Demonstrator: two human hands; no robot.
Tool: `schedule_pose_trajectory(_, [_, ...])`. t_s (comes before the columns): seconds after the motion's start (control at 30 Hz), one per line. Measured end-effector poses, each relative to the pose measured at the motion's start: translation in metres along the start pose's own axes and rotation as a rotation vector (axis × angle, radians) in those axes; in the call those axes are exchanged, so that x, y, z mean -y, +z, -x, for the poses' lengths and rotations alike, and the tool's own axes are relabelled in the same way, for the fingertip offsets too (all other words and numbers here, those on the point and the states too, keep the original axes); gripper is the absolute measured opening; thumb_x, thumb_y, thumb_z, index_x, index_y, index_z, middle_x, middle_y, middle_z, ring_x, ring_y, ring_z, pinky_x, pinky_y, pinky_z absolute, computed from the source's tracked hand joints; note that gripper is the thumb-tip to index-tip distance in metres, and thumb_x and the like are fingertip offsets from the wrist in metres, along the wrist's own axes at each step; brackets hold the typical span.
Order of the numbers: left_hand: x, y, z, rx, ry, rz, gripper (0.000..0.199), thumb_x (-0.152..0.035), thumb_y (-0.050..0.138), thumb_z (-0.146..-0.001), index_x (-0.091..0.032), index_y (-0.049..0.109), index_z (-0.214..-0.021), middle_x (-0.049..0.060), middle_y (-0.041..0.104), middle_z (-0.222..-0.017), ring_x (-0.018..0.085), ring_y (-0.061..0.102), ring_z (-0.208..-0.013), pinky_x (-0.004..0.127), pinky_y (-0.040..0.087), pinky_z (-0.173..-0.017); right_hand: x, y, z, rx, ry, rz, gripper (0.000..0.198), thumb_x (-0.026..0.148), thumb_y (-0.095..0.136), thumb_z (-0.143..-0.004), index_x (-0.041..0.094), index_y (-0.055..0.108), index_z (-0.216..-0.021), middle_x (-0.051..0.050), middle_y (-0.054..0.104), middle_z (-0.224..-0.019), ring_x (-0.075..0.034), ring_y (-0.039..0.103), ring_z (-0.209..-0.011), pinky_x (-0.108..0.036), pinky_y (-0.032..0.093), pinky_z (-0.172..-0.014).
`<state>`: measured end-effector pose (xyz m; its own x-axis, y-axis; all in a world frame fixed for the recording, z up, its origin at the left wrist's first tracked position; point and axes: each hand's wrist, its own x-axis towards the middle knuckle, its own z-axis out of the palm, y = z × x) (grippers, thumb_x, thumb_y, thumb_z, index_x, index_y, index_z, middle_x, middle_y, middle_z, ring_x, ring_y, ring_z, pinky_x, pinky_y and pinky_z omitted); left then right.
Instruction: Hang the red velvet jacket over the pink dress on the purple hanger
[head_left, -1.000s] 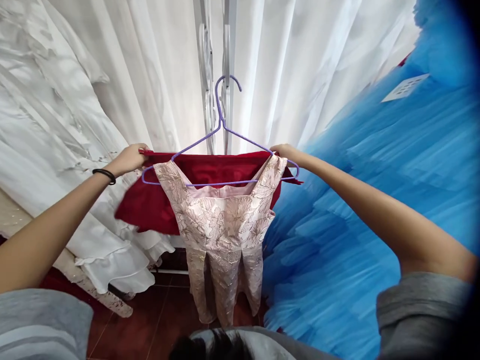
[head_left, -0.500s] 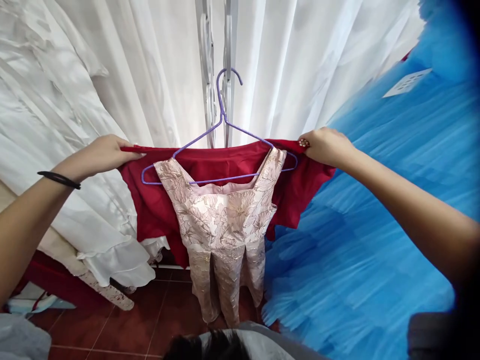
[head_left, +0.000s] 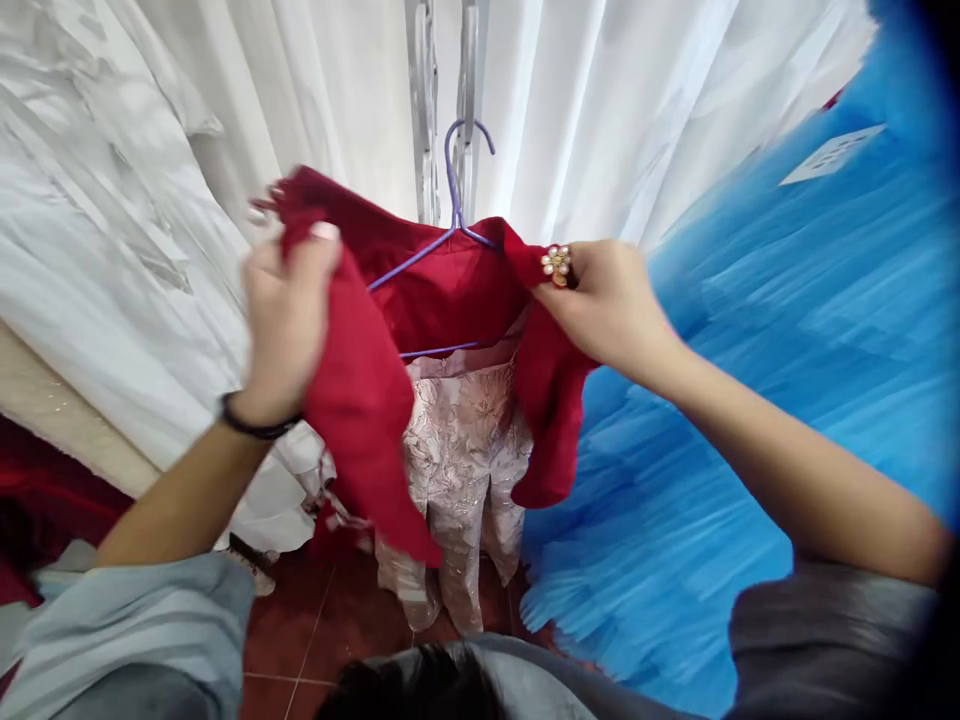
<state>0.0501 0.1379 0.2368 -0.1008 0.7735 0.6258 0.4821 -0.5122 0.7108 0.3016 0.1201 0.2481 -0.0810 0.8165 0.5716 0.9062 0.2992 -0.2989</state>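
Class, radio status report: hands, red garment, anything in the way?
Left hand and right hand: both gripping red garment. Garment: middle behind purple hanger, sides overlapping pink dress. Blue tulle behind right forearm, contact unclear.

two hands [head_left: 619,305], one red garment [head_left: 360,370], one purple hanger [head_left: 418,255], one pink garment [head_left: 461,440], one white card [head_left: 831,155]

I receive the brightest light from the white curtain [head_left: 570,90], while the floor [head_left: 300,625] is rather dim. The left hand [head_left: 289,310] looks smeared to me, the right hand [head_left: 611,300] is clearer, and along the right edge my view is curved into black.
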Motion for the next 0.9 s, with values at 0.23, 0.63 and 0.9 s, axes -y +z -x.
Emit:
schedule_pose_trajectory(0.23, [0.062, 0.07, 0.028, 0.942, -0.192, -0.035, 0.038, -0.054, 0.058, -0.085, -0.018, 0.054, -0.072, 0.005, 0.062, -0.068, 0.02, 0.061, -0.065, 0.031, 0.048, -0.058, -0.018, 0.082, 0.033, 0.658, 0.033, 0.166, 0.033, 0.044, 0.05, -0.095, 0.019, 0.069, -0.086, -0.015, 0.07, -0.084, -0.029, 0.068, -0.082, -0.035, 0.043, -0.066])
schedule_pose_trajectory(0.63, [0.035, 0.048, -0.028, 0.514, 1.035, -0.802, 0.029, -0.013, 0.045, -0.093, -0.023, 0.07, -0.103, 0.006, 0.071, -0.109, 0.025, 0.058, -0.12, 0.052, 0.033, -0.118, -0.016, 0.061, -0.002, 0.252, -0.492, 0.6, 0.043, 0.016, 0.034, -0.099, 0.014, 0.056, -0.135, -0.02, 0.056, -0.136, -0.025, 0.063, -0.098, -0.031, 0.043, -0.062])
schedule_pose_trajectory(0.9, [0.041, 0.039, -0.097, 0.124, 0.891, -0.541, 0.028, -0.041, 0.047, -0.1, -0.023, 0.068, -0.096, 0.006, 0.069, -0.09, 0.026, 0.061, -0.098, 0.053, 0.037, -0.101, 0.01, 0.019, -0.049, -0.037, -0.463, 0.356, 0.034, 0.032, 0.04, -0.102, 0.012, 0.064, -0.117, -0.014, 0.059, -0.118, -0.025, 0.061, -0.101, -0.034, 0.044, -0.079])
